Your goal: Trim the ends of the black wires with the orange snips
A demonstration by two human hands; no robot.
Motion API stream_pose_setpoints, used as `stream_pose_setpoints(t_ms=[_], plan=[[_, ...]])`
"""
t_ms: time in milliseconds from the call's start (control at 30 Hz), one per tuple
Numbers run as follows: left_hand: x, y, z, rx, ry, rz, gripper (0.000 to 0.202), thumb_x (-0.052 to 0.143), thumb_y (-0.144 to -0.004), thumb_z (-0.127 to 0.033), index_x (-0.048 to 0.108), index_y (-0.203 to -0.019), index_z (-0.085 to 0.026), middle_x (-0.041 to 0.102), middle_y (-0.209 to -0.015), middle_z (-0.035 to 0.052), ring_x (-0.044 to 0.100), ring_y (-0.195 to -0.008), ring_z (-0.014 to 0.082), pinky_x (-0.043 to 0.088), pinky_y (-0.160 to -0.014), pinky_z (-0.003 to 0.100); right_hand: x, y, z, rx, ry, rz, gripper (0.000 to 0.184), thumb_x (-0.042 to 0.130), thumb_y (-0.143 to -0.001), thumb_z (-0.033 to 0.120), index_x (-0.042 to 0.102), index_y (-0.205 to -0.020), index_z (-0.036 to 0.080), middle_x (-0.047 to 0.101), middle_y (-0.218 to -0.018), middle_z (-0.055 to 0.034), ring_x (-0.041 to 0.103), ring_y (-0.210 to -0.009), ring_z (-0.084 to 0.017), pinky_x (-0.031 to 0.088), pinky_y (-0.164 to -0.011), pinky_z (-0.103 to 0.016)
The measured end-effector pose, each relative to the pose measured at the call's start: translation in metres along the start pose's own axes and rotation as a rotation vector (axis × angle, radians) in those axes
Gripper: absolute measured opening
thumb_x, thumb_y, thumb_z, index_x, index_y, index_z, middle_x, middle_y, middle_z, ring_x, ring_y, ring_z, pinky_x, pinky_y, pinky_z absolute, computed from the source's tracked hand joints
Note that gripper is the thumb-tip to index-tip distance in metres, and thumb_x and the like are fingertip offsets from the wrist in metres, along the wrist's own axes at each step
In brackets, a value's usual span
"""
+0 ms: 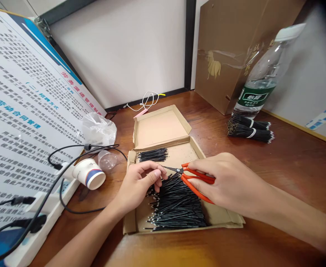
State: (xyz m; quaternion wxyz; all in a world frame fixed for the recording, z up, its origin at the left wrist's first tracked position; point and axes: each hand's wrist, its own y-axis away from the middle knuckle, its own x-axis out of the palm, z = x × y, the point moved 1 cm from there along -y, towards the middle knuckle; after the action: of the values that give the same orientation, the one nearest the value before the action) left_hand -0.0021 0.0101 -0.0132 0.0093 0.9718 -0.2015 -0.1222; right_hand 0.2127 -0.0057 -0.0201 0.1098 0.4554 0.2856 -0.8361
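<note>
My right hand [230, 181] is closed round the red handles of a pair of scissors [184, 169], whose dark blades point left at my left fingertips. My left hand [140, 181] is pinched, thumb against fingers, right at the blade tips; whatever it holds is too small to make out. Below both hands lies an open cardboard box [129, 222] with a large loose pile of short black wires [176, 207] with silvery ends. A smaller, neater row of black wires [152, 154] lies in the box's far left corner.
Two tied wire bundles [249, 129] lie by a plastic bottle [257, 85] at the right, before a brown carton [224, 48]. At the left are a tipped paper cup [89, 173], a clear plastic cup [107, 160], a plastic bag [98, 129] and a power strip [48, 211] with black cables.
</note>
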Motion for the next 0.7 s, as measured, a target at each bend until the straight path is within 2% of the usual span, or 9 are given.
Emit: stream_pose_setpoints(t_ms=[133, 333, 500, 700], plan=[[0.0001, -0.0004, 0.0004, -0.006, 0.000, 0.002, 0.018, 0.061, -0.086, -0.027, 0.066, -0.080, -0.011, 0.062, -0.064, 0.0024, 0.056, -0.054, 0.0115, 0.046, -0.053, 0.024, -0.0014, 0.0000, 0.0035, 0.007, -0.056, -0.015, 0.017, 0.055, -0.082, 0.023, 0.070, -0.080, 0.017, 0.061, -0.055, 0.0003, 0.047, -0.048, -0.011, 0.029, -0.051, -0.027], [0.0004, -0.0008, 0.0011, -0.004, 0.031, 0.003, 0.020, 0.062, -0.085, -0.031, 0.064, -0.080, -0.011, 0.062, -0.064, 0.0024, 0.056, -0.054, 0.0118, 0.046, -0.052, 0.024, -0.0002, 0.0008, 0.0043, 0.031, -0.025, 0.042, 0.017, 0.055, -0.080, 0.023, 0.070, -0.079, 0.017, 0.063, -0.057, -0.0009, 0.050, -0.050, -0.012, 0.030, -0.053, -0.027], [0.0004, -0.0003, 0.0004, -0.006, 0.044, 0.007, 0.019, 0.062, -0.085, -0.029, 0.063, -0.080, -0.011, 0.062, -0.065, 0.0024, 0.057, -0.054, 0.0116, 0.047, -0.052, 0.024, 0.0018, -0.0012, 0.0029, 0.021, 0.006, 0.049, 0.016, 0.054, -0.081, 0.023, 0.069, -0.080, 0.017, 0.064, -0.059, -0.0008, 0.051, -0.051, -0.013, 0.031, -0.054, -0.028], [0.0016, -0.0014, -0.0005, -0.008, 0.054, 0.019, 0.019, 0.061, -0.085, -0.029, 0.063, -0.078, -0.011, 0.064, -0.069, 0.0042, 0.057, -0.054, 0.0114, 0.048, -0.051, 0.024, 0.0045, 0.0000, -0.0001, -0.023, 0.035, 0.038, 0.015, 0.054, -0.082, 0.018, 0.066, -0.073, 0.019, 0.066, -0.061, -0.0012, 0.055, -0.053, -0.014, 0.032, -0.054, -0.027]])
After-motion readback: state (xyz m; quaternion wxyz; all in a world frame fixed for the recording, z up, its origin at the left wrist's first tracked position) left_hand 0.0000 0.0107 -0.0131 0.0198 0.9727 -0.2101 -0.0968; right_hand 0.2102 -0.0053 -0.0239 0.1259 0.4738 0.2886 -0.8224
